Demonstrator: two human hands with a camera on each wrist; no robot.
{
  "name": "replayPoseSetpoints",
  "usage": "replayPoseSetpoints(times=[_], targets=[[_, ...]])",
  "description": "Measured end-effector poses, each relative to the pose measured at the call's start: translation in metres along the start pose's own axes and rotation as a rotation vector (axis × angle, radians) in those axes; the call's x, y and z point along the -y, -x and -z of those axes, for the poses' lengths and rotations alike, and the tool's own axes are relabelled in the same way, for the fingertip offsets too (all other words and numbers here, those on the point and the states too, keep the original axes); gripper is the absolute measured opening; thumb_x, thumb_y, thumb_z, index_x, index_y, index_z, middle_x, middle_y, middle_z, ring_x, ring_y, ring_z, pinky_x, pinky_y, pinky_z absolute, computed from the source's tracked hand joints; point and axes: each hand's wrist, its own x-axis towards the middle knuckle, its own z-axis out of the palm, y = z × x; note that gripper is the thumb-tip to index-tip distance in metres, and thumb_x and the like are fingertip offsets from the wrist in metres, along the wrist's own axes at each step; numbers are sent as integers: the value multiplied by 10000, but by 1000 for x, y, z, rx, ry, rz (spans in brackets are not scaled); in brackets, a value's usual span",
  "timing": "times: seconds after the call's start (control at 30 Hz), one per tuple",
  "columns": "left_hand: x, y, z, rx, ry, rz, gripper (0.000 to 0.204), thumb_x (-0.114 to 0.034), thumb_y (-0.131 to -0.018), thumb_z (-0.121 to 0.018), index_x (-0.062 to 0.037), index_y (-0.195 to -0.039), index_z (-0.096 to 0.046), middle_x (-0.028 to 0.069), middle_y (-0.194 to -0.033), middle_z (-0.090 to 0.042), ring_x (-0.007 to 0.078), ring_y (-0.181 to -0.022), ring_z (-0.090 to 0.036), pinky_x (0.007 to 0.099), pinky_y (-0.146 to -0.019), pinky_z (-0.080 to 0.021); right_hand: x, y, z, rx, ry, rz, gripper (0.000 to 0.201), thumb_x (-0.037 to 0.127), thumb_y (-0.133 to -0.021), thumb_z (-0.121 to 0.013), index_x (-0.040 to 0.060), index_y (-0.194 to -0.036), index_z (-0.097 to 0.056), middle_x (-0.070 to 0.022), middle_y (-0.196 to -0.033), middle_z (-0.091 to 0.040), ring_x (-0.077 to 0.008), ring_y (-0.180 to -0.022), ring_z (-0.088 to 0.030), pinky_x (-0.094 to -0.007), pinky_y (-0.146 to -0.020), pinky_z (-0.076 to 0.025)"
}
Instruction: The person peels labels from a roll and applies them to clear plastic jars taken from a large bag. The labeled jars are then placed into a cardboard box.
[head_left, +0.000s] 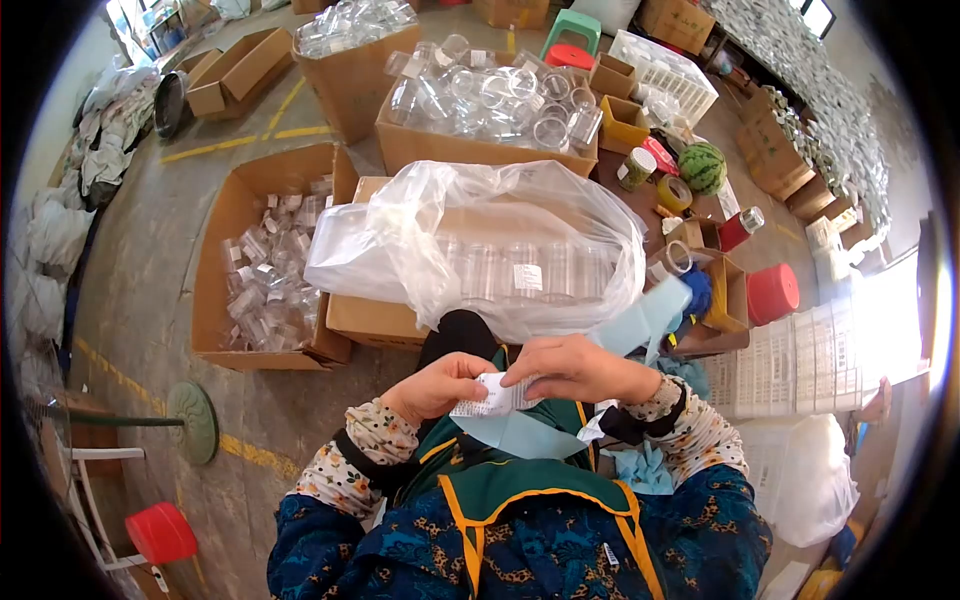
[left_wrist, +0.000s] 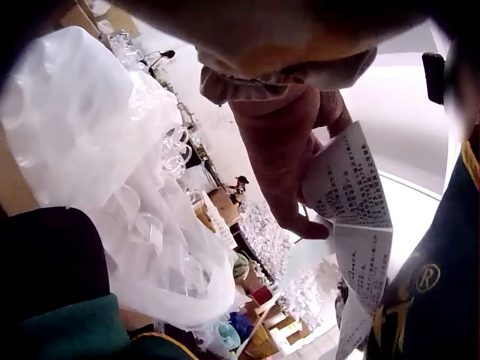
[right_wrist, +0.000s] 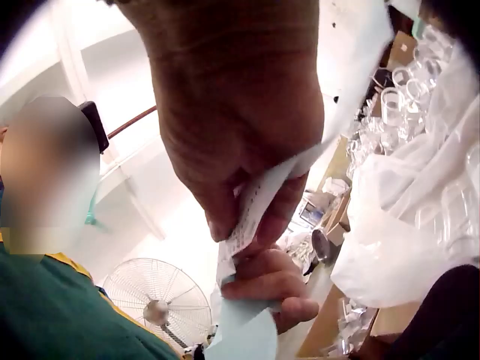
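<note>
A strip of white labels [head_left: 495, 397] with small black print is stretched between the two hands, above the lap. The left hand [head_left: 435, 385] pinches one end between thumb and fingers. Opposite it, the right hand [head_left: 582, 370] pinches the strip along its upper edge. In the left wrist view, the printed strip [left_wrist: 349, 187] is creased and hangs down beside the fingers. Pale blue backing paper [head_left: 520, 437] curves below the hands, and another length [head_left: 645, 315] trails off past the right wrist. Fingertips of both hands are close together in the right wrist view.
Ahead of the knees, a clear plastic bag [head_left: 400, 230] of clear jars lies on a carton. Cardboard boxes [head_left: 340, 90] of clear jars stand left and behind. A low table at right bears a watermelon [head_left: 702, 167] and tape [head_left: 674, 194]. A fan base [head_left: 192, 422] stands left.
</note>
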Motion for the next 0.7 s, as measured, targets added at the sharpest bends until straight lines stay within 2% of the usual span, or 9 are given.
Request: replayPoseSetpoints(times=[0.07, 0.17, 0.23, 0.33, 0.47, 0.53, 0.7], targets=[[4, 2, -2, 20, -5, 3, 308, -133, -773, -692, 28, -1029, -629, 48, -938, -667, 81, -787, -626, 208, -723, -488, -7, -4, -7, -15, -80, 16, 320, 40, -788, -652, 99, -1100, -616, -82, -893, -583, -248, -845, -581, -335, -734, -458], [10, 4, 1, 21, -44, -10, 301, -151, -739, -725, 18, -978, -656, 39, -884, -676, 68, -742, -621, 188, -685, -477, -13, -8, -16, 49, -154, -54, 325, 54, -787, -661, 96, -1105, -614, -74, -918, -595, -228, -848, -582, -324, -754, -449], [7, 5, -1, -25, -60, 22, 241, -152, -762, -716, 15, -930, -672, 24, -825, -674, 56, -694, -605, 180, -635, -458, -16, -8, -19, 19, -181, -46, 307, 67, -785, -670, 87, -1086, -612, -62, -941, -600, -206, -864, -574, -317, -777, -436], [-1, 2, -6, 2, -127, 77, 203, -153, -790, -702, 10, -909, -676, 10, -786, -664, 47, -666, -587, 182, -601, -440, -17, -7, -20, 64, -265, -90, 304, 75, -782, -677, 72, -1077, -602, -57, -959, -597, -201, -880, -562, -317, -789, -428], [-7, -5, -9, -55, -158, 123, 184, -150, -813, -686, 8, -906, -671, 2, -779, -656, 44, -658, -579, 185, -595, -436, -24, -3, -16, 56, -266, -153, 266, 77, -776, -683, 53, -1023, -590, -51, -960, -572, -185, -890, -548, -311, -785, -427], [-15, -6, -10, -88, -222, 115, 185, -158, -810, -692, -1, -905, -669, 2, -795, -655, 42, -664, -579, 183, -598, -438, -34, -2, -18, -13, -183, -50, 260, 58, -763, -686, 45, -996, -571, -56, -948, -537, -187, -900, -530, -299, -780, -429], [-13, -11, -5, -126, -153, 108, 190, -161, -812, -691, -9, -923, -665, 6, -818, -658, 45, -691, -591, 181, -622, -454, -38, -5, -25, -178, -118, -1, 310, -42, -712, -703, 63, -967, -561, -54, -957, -502, -194, -887, -502, -296, -791, -423]])
